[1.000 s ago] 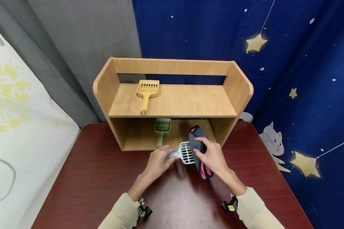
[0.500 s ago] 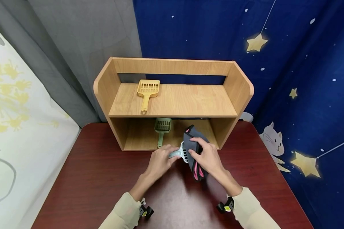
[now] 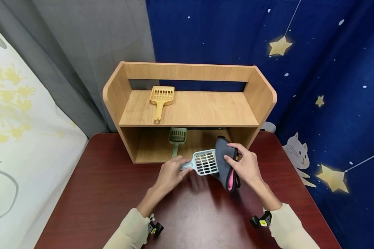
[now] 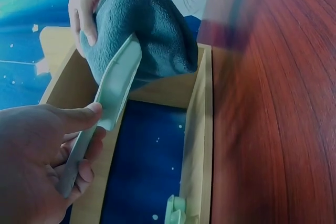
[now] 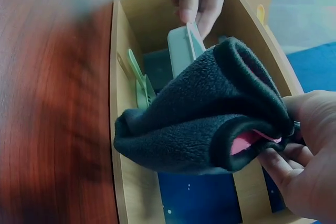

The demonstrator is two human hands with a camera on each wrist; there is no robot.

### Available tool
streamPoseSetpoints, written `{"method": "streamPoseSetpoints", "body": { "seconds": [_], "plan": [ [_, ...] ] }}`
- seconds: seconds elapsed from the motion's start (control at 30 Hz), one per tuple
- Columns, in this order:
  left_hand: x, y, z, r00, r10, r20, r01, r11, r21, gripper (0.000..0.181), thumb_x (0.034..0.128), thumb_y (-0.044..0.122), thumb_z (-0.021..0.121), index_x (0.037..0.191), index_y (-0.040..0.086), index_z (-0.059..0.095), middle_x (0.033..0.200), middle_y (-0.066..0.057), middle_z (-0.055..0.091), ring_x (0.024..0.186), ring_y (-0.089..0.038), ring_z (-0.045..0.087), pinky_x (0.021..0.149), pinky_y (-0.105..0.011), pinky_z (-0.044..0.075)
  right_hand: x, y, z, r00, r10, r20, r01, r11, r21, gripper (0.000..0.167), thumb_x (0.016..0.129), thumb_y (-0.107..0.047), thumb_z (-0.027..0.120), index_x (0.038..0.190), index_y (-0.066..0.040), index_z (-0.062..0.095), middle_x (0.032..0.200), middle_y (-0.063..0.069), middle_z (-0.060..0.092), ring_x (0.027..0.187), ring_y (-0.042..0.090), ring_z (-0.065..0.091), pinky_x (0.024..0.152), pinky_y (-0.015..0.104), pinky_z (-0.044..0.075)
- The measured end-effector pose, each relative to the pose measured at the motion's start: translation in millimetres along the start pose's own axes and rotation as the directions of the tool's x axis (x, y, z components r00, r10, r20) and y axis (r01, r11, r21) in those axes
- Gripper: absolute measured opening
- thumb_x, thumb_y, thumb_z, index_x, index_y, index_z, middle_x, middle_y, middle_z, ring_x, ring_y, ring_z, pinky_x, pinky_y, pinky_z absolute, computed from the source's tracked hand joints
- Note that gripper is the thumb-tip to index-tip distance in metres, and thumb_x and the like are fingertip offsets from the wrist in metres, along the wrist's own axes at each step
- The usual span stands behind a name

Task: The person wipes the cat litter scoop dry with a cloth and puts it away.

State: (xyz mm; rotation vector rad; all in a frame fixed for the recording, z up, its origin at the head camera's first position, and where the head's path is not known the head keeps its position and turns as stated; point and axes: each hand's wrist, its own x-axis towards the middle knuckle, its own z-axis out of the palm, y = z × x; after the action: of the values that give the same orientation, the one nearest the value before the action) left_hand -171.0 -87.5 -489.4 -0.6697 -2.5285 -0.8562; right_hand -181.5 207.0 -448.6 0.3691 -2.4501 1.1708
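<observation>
In the head view my left hand [image 3: 171,174] grips the handle of a pale blue slotted litter scoop [image 3: 205,162], held above the table in front of the shelf. A folded grey cloth [image 3: 225,159] with black edging and a pink inside is pinched in my right hand [image 3: 246,164]. The cloth covers the far end of the scoop's head. From the left wrist view, the scoop [image 4: 118,80] shows side-on, its tip against the fuzzy cloth [image 4: 152,30]. Pink lining peeks from the fold of the cloth [image 5: 194,124] in the right wrist view.
A two-tier wooden shelf [image 3: 190,126] stands at the back of the dark red table [image 3: 112,204]. On its upper board lies a yellow litter scoop [image 3: 161,98]; a green litter scoop [image 3: 177,136] leans in the lower compartment. Curtains hang behind.
My right hand and the cloth slid left over the scoop's head, then back right, baring most of its slots. The left hand stays on the handle, barely shifted.
</observation>
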Motion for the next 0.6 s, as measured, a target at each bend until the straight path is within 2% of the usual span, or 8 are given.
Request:
{"method": "streamPoseSetpoints", "body": {
  "seconds": [0.13,0.37,0.6],
  "plan": [
    [2.0,-2.1,-4.9,1.000,-0.003,-0.001,0.003,1.000,-0.007,0.033,0.0842,0.016,0.091,0.113,0.004,0.081,0.091,-0.002,0.072,0.075,-0.016,0.066,0.064,-0.037,0.054,0.3,4,-9,1.000,0.018,-0.019,-0.018,1.000,0.015,0.046,0.083,-0.005,0.090,0.125,-0.013,0.075,0.095,0.013,0.081,0.077,0.016,0.076,0.065,0.010,0.050],
    [6.4,-9.6,-10.6,1.000,-0.003,-0.019,0.003,1.000,-0.022,0.032,0.0837,0.013,0.091,0.112,0.001,0.081,0.093,-0.004,0.074,0.077,-0.017,0.068,0.065,-0.036,0.055,-7.1,11,-19,0.999,0.001,-0.033,0.000,0.999,0.043,0.047,0.084,-0.004,0.089,0.127,-0.012,0.074,0.096,0.014,0.080,0.075,-0.005,0.070,0.066,0.011,0.052],
    [9.2,-14.0,-12.8,1.000,-0.028,-0.012,0.027,0.999,-0.040,0.032,0.0862,0.013,0.089,0.114,-0.001,0.080,0.095,-0.008,0.075,0.077,-0.019,0.069,0.064,-0.034,0.054,-18.3,10,-18,0.998,0.024,-0.064,-0.014,0.989,0.147,0.048,0.084,-0.002,0.089,0.129,-0.014,0.074,0.098,0.015,0.080,0.075,-0.003,0.072,0.067,0.013,0.055]
  ]
}}
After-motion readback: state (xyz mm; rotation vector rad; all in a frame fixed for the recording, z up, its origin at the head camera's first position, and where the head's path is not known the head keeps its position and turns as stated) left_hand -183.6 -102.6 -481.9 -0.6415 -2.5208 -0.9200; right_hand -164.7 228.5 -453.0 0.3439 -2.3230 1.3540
